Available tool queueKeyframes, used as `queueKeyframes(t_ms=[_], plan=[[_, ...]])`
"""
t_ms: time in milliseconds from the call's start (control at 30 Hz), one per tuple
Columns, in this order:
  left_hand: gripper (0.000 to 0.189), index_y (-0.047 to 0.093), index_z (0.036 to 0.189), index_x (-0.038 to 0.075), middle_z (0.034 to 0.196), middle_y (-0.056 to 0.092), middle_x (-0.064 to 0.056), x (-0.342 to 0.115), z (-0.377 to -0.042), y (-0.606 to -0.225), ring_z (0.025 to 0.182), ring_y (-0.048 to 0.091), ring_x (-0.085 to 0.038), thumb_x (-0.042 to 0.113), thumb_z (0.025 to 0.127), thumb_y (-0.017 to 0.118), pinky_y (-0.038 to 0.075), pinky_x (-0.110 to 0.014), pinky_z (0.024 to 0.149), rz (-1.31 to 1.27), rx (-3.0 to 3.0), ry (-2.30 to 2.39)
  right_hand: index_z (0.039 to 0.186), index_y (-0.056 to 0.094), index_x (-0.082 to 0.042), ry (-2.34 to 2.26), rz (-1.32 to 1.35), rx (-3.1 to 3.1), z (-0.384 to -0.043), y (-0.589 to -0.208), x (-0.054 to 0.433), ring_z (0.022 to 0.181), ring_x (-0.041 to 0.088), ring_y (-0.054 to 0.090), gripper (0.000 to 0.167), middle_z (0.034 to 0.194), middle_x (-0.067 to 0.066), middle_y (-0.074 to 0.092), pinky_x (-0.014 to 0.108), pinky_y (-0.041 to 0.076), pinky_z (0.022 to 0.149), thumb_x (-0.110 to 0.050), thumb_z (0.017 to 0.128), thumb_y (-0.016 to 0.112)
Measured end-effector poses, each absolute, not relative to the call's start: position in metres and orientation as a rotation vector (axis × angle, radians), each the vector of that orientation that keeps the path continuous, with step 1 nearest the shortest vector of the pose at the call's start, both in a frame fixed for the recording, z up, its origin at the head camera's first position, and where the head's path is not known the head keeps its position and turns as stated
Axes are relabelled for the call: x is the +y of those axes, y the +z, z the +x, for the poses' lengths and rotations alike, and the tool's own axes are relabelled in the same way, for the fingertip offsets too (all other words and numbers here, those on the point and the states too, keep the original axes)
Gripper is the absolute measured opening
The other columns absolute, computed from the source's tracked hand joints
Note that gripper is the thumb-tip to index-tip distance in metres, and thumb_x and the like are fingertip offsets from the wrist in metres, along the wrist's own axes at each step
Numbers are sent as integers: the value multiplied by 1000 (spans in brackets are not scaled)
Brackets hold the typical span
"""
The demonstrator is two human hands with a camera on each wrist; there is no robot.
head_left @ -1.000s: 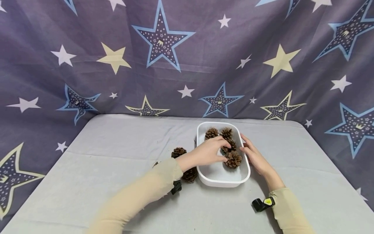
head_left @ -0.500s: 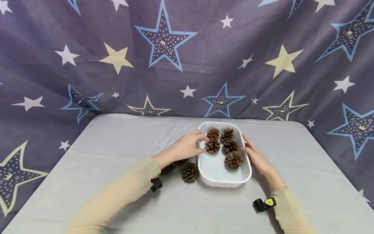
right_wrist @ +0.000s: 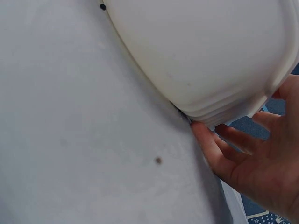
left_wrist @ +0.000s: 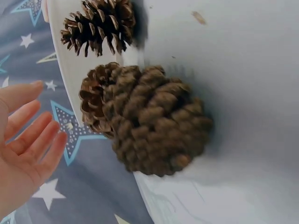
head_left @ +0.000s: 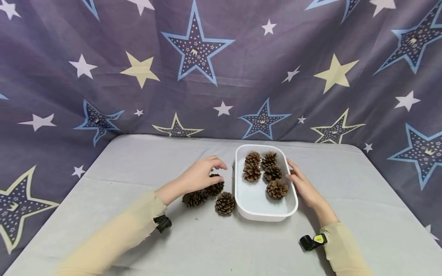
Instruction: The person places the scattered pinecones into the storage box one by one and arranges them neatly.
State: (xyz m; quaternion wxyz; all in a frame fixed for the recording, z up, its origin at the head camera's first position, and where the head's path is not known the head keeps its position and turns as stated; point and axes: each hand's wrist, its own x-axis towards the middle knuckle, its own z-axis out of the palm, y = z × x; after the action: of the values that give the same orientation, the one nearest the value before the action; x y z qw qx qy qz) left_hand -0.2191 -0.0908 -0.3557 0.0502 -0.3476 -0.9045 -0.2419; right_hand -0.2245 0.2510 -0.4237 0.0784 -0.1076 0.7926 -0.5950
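Brown pine cones lie in two groups in the head view. Several, one of them the nearest cone point(head_left: 277, 189), sit inside a white rectangular box point(head_left: 257, 215); three others, including a round cone point(head_left: 225, 203), rest on the cloth left of it. Over the two leftmost loose cones point(head_left: 193, 198) hovers my left hand point(head_left: 197, 174), thumb and fingers apart, partly covering them. The left wrist view shows that hand point(left_wrist: 28, 149) spread and holding nothing beside a large cone point(left_wrist: 156, 121). My right hand point(head_left: 305, 188) touches the box's right side, its fingertips against the outer wall point(right_wrist: 210, 60).
A grey cloth point(head_left: 138, 161) covers the table, with a star-patterned curtain point(head_left: 214, 92) hanging behind and at both sides. Black wrist cameras point(head_left: 312, 242) are strapped at both sleeves. Small specks point(right_wrist: 158, 160) dot the cloth.
My left hand has moved left, out from over the box, to above the loose cones. It has let go of a cone now left in the box. My right hand stays at the box.
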Motion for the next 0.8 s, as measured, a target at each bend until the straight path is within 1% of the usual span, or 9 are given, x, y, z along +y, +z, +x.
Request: queueKeyframes(t_ms=[200,400,633,800], plan=[[28,63,105,10,102,61,-1,-103,-209,-358,96,57,-16,18,79,67,48,-33,87,-1053,-2771,-723,147,9,-16,-1779,-317,2376,-224,-423,251,111,38,42,58,129,30,31,38,50,82,-15,95,35],[28,63,105,10,105,62,-1,-111,-201,-368,96,58,-16,20,79,68,47,-34,89,-1046,-2805,-701,147,8,-16,-1774,-314,2374,-223,-423,251,112,40,41,58,131,31,30,38,50,82,-15,95,34],[32,62,107,12,111,59,-2,-112,-196,-375,105,55,-19,21,77,70,43,-37,96,-1009,-2840,-672,147,9,-15,-1773,-313,2378,-223,-423,251,110,37,42,58,130,30,31,35,49,81,-15,95,34],[38,61,110,11,116,57,-4,-111,-196,-378,108,54,-20,22,76,71,41,-38,98,-1000,-2836,-660,147,8,-16,-1769,-312,2380,-224,-423,251,110,36,43,58,130,30,31,38,50,82,-15,95,34]])
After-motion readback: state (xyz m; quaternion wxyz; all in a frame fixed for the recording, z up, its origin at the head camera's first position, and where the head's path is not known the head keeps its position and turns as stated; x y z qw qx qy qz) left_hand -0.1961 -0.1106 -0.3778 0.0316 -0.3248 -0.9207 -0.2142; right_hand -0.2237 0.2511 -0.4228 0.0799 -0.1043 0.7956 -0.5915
